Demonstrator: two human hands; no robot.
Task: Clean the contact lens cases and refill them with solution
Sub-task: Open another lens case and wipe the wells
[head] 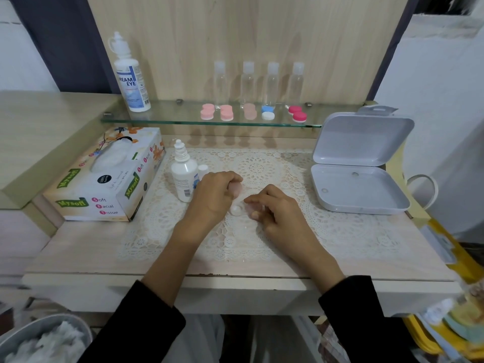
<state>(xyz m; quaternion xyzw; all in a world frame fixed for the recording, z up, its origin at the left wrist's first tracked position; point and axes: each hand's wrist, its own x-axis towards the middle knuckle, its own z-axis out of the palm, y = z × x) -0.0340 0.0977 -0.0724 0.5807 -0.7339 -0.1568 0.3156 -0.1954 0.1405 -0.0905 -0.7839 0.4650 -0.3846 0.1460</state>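
left hand (214, 196): fingers curled round pink cap (236, 189), just right of bottle (184, 176) | right hand (273, 209): fingers curled, pinching case (237, 210) at its pink end | case: between hands on mat (340, 231), right of bottle, toward front of counter (78, 258), white well open | tissue box (104, 179): touching bottle's left | grey box (358, 189): open, well right of bottle

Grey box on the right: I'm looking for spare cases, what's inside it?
The grey box lies open: bare floor with two small round marks, no cases. Its near wall hides a strip.
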